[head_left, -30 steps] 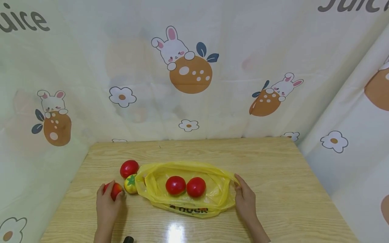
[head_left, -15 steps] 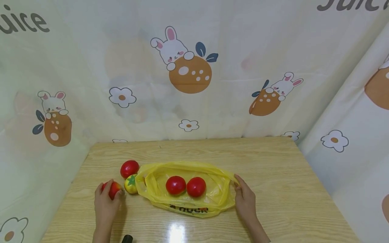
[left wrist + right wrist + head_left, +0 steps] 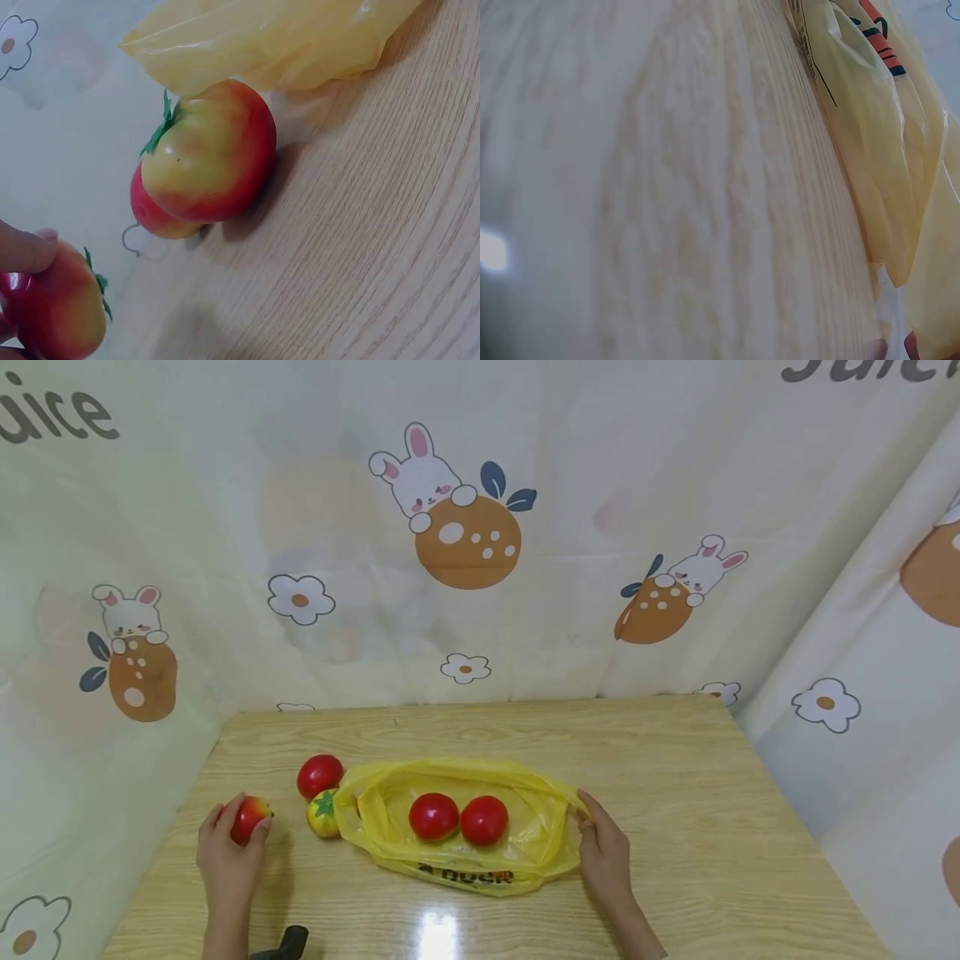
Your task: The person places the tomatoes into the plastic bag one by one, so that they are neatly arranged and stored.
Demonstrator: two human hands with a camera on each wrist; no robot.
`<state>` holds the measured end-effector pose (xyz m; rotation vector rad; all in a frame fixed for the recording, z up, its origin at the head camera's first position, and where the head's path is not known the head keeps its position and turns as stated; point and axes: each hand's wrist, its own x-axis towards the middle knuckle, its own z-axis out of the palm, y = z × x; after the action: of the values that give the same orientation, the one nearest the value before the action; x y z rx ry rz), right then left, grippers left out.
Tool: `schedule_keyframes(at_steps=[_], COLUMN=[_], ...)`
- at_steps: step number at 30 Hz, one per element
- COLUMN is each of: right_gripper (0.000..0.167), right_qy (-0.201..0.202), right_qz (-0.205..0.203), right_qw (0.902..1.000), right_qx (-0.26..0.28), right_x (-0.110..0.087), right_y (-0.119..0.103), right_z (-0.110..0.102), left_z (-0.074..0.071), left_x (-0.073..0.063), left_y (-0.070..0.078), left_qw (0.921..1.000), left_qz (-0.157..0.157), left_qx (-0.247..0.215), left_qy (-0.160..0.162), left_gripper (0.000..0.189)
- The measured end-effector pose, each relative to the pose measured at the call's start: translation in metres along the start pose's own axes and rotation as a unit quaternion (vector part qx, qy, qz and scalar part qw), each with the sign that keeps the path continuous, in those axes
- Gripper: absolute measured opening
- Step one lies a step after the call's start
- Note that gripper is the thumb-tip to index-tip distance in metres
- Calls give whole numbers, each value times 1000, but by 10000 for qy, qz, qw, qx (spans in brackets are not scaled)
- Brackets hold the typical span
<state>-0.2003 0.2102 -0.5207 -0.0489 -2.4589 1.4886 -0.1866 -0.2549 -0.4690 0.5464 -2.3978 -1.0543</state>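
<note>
My left hand (image 3: 228,864) holds a red-and-yellow tomato (image 3: 253,817) at the table's left side, fingers and thumb curled round it. Its green leafy top shows on the held tomato (image 3: 64,307) in the left wrist view. To its right, a red tomato (image 3: 320,777) and a yellow-looking tomato with its green top (image 3: 322,814) lie close together beside a yellow plastic bag (image 3: 536,881). Two red tomatoes (image 3: 433,817) sit in the bag's wide mouth. My right hand (image 3: 606,853) pinches the bag's right edge; in the right wrist view its fingertips barely show.
The wooden table (image 3: 675,777) backs onto a curtain (image 3: 570,635) printed with rabbits and flowers. Below my left wrist, a black object (image 3: 292,942) shows at the lower frame edge. Light glares on the table's front.
My left hand has moved left with the tomato, farther from the bag and the two tomatoes beside it. The right hand keeps its hold on the bag's edge.
</note>
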Motion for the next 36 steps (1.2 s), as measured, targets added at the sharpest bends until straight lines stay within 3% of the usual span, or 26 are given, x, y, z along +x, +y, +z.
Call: schedule_keyframes(at_steps=[13,22,26,30,36], right_gripper=[44,45,45,44,41], right_qy=[-19,-91,-44,-70,46], right_qz=[74,116,74,44,-53], right_qw=[10000,9998,9998,9996,9999], right_qx=[-31,98,194,281,158], right_x=[-3,-4,-3,2,5], right_y=[-3,-3,-2,-1,5], right_z=[0,-1,2,5,3], left_z=[1,2,1,2,4], left_x=[-4,-8,-3,6,1], left_y=[6,6,11,19,25], left_qw=[9995,9995,9996,9993,9985], left_qz=[-182,-133,-24,312,453], left_qx=[90,-13,-14,-130,-301], left_qy=[-222,-280,-264,-151,12], left_gripper=[51,52,52,52,50])
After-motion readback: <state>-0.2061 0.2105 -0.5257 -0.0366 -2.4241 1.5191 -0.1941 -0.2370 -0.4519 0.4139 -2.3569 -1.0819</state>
